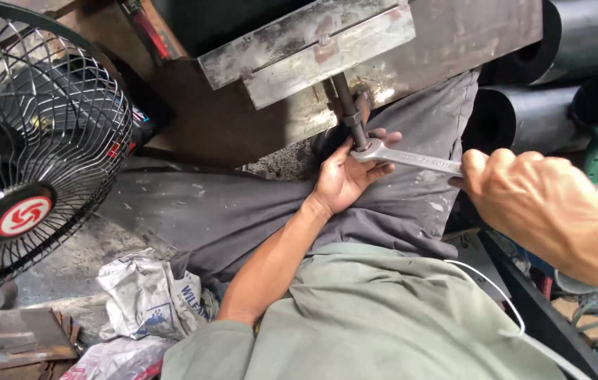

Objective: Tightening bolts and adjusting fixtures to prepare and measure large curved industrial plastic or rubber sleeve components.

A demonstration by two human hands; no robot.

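Between the two hands, a silver wrench (pixel 411 160) lies nearly level, its open head seated on the threaded bolt (pixel 352 116) that hangs from the grey metal plates (pixel 313 49). At that head, the left hand (pixel 344 176) cups the bolt's lower end, fingers loosely curled around the wrench jaw. At the handle end, the right hand (pixel 531 200) is closed in a fist around the shaft. Below both hands lie grey trousers (pixel 242 211); well off to the left hand's side stands a black fan (pixel 31 141), with crumpled newspaper (pixel 147 295) beneath it.

Right hand (pixel 524 200) grips wrench (pixel 411 160); left hand (pixel 344 176) steadies threaded bolt (pixel 351 112)
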